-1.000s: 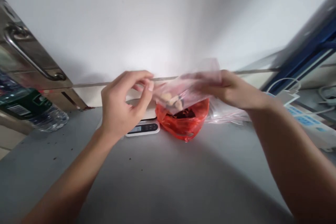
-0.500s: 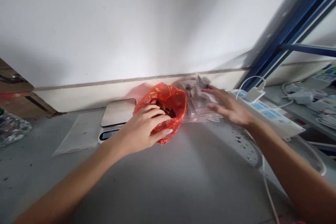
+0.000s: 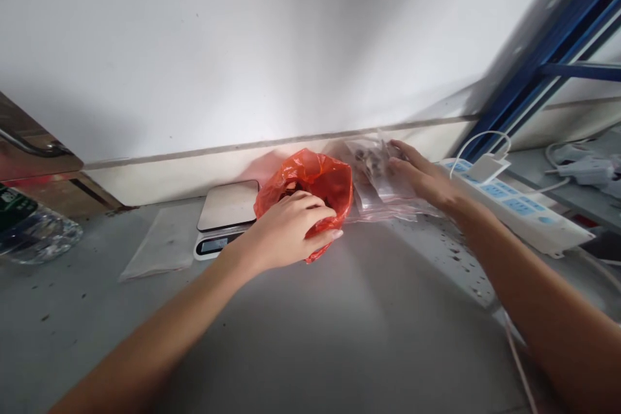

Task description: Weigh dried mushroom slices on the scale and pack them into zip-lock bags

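Note:
A red plastic bag (image 3: 334, 174) stands on the grey surface with its mouth facing up; dark pieces inside show only in part. My left hand (image 3: 295, 226) is at its front rim, fingers curled into the mouth and thumb outside, with red film between them. Its fingertips are hidden in the bag. To the right lies a pile of clear plastic bags (image 3: 378, 187), some holding small brownish pieces. My right hand (image 3: 422, 178) rests against the pile's right side, fingers stretched out and slightly apart, their tips touching the plastic.
Left of the red bag is a digital scale (image 3: 229, 207), with a flat clear bag (image 3: 162, 242) beside it. A plastic bottle (image 3: 41, 233) lies at far left. A white power strip (image 3: 524, 207) with a plugged-in charger (image 3: 488, 168) sits at right. The wall (image 3: 291, 45) rises behind.
My right hand's fingers have come closer together and lie further onto the clear bags. My left hand stays at the red bag. The whole view has shifted slightly.

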Tool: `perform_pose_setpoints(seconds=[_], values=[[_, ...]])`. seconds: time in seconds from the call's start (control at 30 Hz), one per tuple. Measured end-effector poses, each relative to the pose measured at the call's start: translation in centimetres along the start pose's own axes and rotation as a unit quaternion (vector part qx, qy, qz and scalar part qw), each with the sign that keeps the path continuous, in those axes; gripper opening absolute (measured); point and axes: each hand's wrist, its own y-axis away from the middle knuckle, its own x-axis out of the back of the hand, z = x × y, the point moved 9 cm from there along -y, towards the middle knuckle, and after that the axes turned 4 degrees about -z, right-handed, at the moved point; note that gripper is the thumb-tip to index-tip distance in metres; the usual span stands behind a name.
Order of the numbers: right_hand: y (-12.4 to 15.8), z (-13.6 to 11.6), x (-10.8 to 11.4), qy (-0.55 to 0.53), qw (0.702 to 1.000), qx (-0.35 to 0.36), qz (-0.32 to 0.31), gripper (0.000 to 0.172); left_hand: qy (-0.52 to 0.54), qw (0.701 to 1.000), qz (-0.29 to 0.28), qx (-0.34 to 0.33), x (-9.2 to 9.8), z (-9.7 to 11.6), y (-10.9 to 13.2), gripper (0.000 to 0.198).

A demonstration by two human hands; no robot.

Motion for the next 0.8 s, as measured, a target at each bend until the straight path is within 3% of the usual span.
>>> perform_pose_setpoints(seconds=[0.07, 0.13, 0.2, 0.27, 0.37, 0.43, 0.47, 0.57, 0.63, 0.73, 0.8], values=[[0.4, -1.5, 1.4, 0.027, 0.998, 0.016, 0.046, 0.066, 0.006, 1.0, 0.01, -0.003, 0.2, 0.0, 0.1, 0.029], [0.8, -4.7, 2.5, 0.049, 0.993, 0.065, 0.088, 0.054, 0.017, 0.999, 0.036, -0.01, 0.9, -0.2, 0.5, 0.028], [1.0, -8.8, 2.1, 0.063, 0.988, 0.125, 0.068, 0.04, 0.022, 0.997, 0.074, -0.009, 2.2, -0.9, 1.1, 0.027], [0.9, -12.3, 0.6, 0.054, 0.986, 0.158, 0.007, 0.033, 0.018, 0.994, 0.107, 0.013, 3.8, -2.2, 2.1, 0.027], [0.7, -16.1, -3.9, 0.054, 0.971, 0.168, -0.161, 0.024, 0.008, 0.989, 0.131, 0.063, 5.9, -4.7, 3.9, 0.028], [0.5, -16.8, -7.4, 0.126, 0.945, 0.142, -0.268, 0.018, 0.006, 0.987, 0.128, 0.095, 6.8, -6.3, 5.2, 0.025], [0.3, -16.7, -8.9, 0.166, 0.93, 0.118, -0.307, 0.023, 0.007, 0.986, 0.119, 0.112, 7.0, -6.9, 5.7, 0.023], [-0.9, -15.7, -12.0, 0.226, 0.902, 0.036, -0.366, 0.029, 0.009, 0.985, 0.086, 0.15, 6.6, -8.0, 7.0, 0.019], [-1.5, -15.6, -13.3, 0.212, 0.9, 0.008, -0.381, 0.024, -0.003, 0.989, 0.068, 0.13, 5.8, -7.4, 7.2, 0.014], [-1.6, -16.1, -14.4, 0.196, 0.895, -0.005, -0.401, 0.017, -0.064, 0.996, 0.032, 0.057, 3.6, -5.3, 6.8, 0.045], [-1.2, -16.4, -14.7, 0.223, 0.882, -0.009, -0.416, 0.022, -0.126, 0.991, 0.015, 0.05, 2.3, -4.7, 6.4, 0.045]])
